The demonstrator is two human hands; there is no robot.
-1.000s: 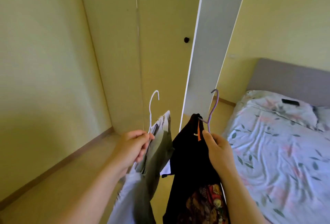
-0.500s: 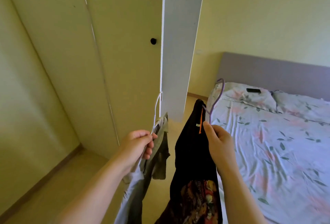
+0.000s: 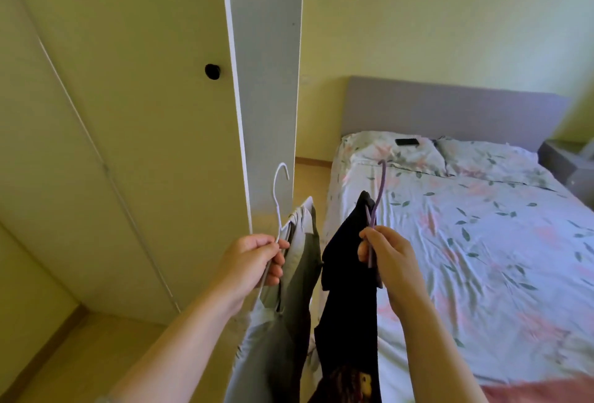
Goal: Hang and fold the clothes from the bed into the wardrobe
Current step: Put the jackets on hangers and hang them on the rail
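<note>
Two hangers are riding in your hands in the head view, the only view here, and you are standing beside the wardrobe with its open door [image 3: 266, 81] edge-on in front of you. Your left hand [image 3: 254, 261] is closing its grip around the neck of the white hanger [image 3: 279, 197], which is carrying a grey garment [image 3: 299, 274] that is drooping down past your wrist. Your right hand [image 3: 385, 258] is pinching the neck of the purple hanger [image 3: 379, 190] between thumb and fingers, and a black garment [image 3: 347, 290] with a printed patch near its hem is hanging from it. Both grips are shut on the wire; neither hand is touching the door or the bed [image 3: 482, 242].

The garments are looking soft and light, so they are likely to swing and slide along the hanger arms if you are tilting them. The hangers are thin and stiff, probably a little slippery; holding just below the hook, as you are doing, is the sensible place, since it is leaving each hook free to catch a rail. The wardrobe's inside is hidden behind the door, so the rail is not showing. A closed door with a dark knob [image 3: 212, 71] is standing to your left.
</note>
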